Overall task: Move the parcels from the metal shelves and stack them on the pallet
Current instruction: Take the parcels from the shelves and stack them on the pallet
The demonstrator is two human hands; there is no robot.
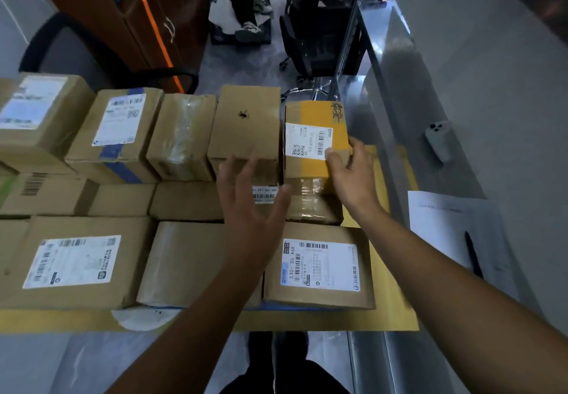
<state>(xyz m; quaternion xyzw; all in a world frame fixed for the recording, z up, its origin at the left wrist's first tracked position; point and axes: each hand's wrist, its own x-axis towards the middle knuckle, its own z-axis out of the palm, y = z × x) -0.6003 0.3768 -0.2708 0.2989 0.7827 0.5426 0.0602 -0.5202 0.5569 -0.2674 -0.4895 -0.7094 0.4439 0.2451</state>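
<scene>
Several cardboard parcels stand stacked on a pallet covered with yellow-brown board (396, 298). My right hand (350, 172) grips the near right corner of a small parcel with yellow tape and a white label (310, 123), at the right end of the top row. My left hand (249, 197) hovers with fingers spread in front of a plain brown parcel (246, 120) next to it; whether it touches is unclear. A labelled parcel (319, 267) sits in the front row below my arms.
A metal shelf (461, 102) runs along the right, holding a phone (439, 140), a sheet of paper (442, 227) and a pen (473, 254). Behind the pallet are a black chair (73, 52), a brown cabinet (147, 19), an office chair (310, 40) and a person's feet (250, 29).
</scene>
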